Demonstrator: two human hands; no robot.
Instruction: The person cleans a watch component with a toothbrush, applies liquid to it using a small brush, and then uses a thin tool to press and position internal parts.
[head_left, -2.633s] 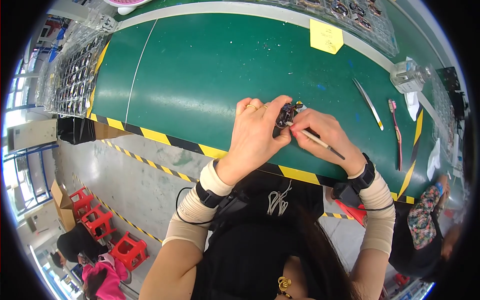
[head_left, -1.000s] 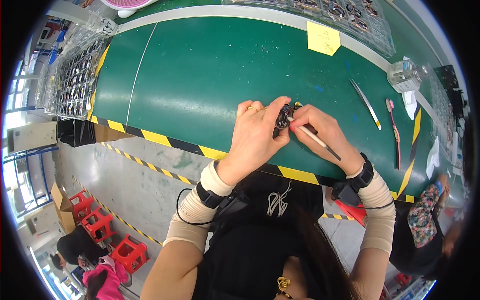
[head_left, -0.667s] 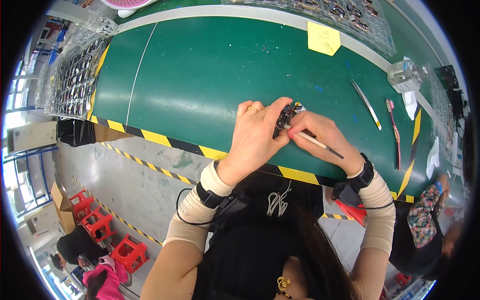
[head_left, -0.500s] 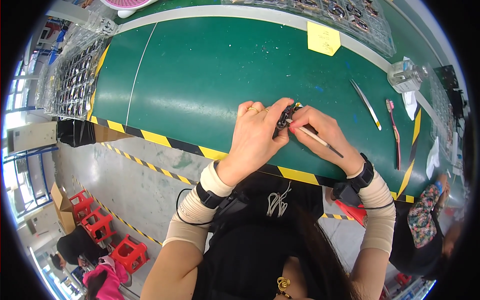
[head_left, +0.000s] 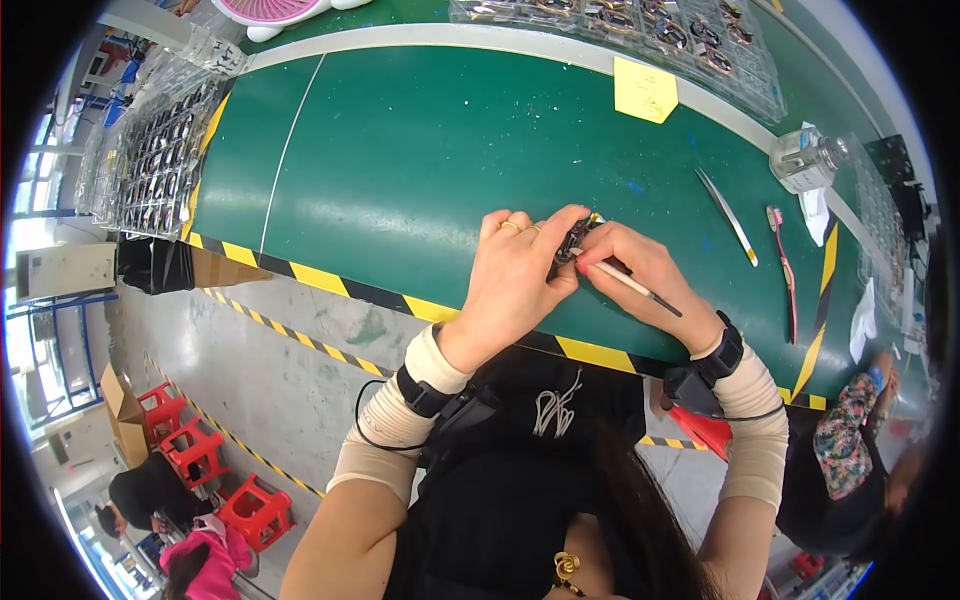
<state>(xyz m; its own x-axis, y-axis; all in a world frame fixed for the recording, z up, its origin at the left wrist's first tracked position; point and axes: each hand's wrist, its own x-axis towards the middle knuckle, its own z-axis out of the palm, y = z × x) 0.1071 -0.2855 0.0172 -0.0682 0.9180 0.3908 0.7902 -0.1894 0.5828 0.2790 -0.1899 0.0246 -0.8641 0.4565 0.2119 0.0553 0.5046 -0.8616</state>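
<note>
Between thumb and fingers, my left hand (head_left: 512, 262) grips a small black round part (head_left: 570, 243) just above the table's front half. My right hand (head_left: 640, 275) pinches a thin pale stick with a dark end (head_left: 637, 287), like a small brush or swab. Its dark end points back toward my right wrist, while the other end meets the black part between my fingertips. The exact contact point is hidden by my fingers. A bit of yellow shows at the part's far edge. Both hands touch or nearly touch each other around the part.
Tweezers (head_left: 728, 217) and a pink toothbrush (head_left: 783, 270) lie right on the green table (head_left: 400, 150). Beyond are a glass jar (head_left: 800, 160), a yellow note (head_left: 645, 90) and clear trays of round parts (head_left: 690, 40). More trays (head_left: 155, 165) stack at left. A co-worker's sleeve (head_left: 845, 440) shows at right.
The view has shifted slightly, so the table and its items appear a little lower. My hands keep the same hold, with the stick and part tilted only slightly differently.
</note>
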